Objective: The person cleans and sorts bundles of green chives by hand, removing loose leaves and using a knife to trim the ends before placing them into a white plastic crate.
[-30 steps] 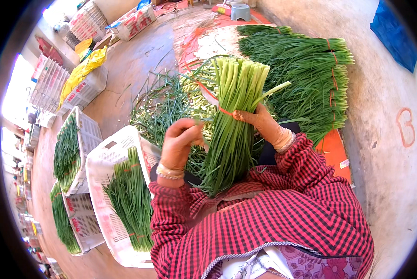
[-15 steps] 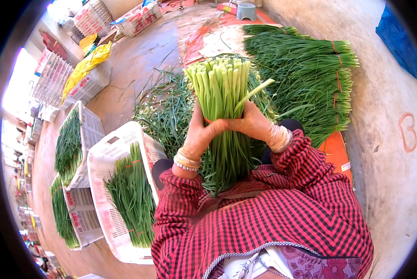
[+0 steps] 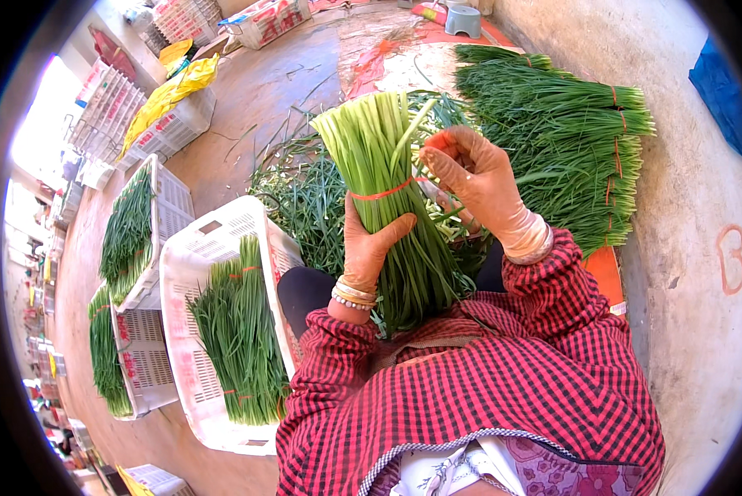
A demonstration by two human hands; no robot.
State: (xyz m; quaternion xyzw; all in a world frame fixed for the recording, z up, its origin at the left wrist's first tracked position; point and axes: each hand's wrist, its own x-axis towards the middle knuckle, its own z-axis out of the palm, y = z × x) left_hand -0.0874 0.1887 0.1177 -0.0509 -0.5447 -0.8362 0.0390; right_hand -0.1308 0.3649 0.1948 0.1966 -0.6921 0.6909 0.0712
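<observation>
Fewer fingers [image 3: 397, 231] now around bundle [image 3: 380, 175]

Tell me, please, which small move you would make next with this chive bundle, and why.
I would probably have the right hand pinch the stray stalk and straighten it: it slants out of the chive bundle, close to that hand, while the left hand grips the bundle just below its red band.

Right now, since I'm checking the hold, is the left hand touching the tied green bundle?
Touching: the head view shows the left hand against the tied green bundle, thumb across its stalks.
</observation>
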